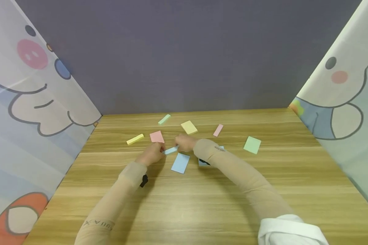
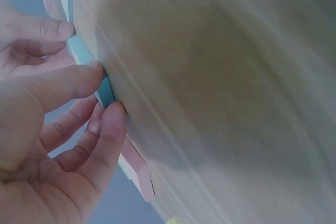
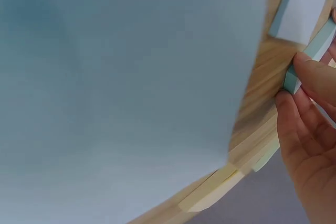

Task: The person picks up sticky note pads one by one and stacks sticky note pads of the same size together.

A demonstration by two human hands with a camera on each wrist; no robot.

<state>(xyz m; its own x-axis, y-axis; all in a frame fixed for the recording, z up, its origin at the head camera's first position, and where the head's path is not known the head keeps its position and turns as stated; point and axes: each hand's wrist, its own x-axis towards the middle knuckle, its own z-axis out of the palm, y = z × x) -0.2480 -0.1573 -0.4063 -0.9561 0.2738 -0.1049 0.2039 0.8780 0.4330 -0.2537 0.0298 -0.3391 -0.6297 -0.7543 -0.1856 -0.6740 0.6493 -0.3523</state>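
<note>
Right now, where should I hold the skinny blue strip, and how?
I'd pinch the blue strip at its two short ends, thumb against fingers, left hand from the left, right hand from the right. It's long and narrow and lies roughly sideways between the hands, so each end points toward one.

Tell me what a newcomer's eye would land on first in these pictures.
Probably the left hand and right hand, pinching opposite ends of a narrow blue note pad over the wood-grain table. Next might come the large cartoon pig printed on the panel at the picture's left, then the light green note pad lying off to the right of the other pads.
</note>
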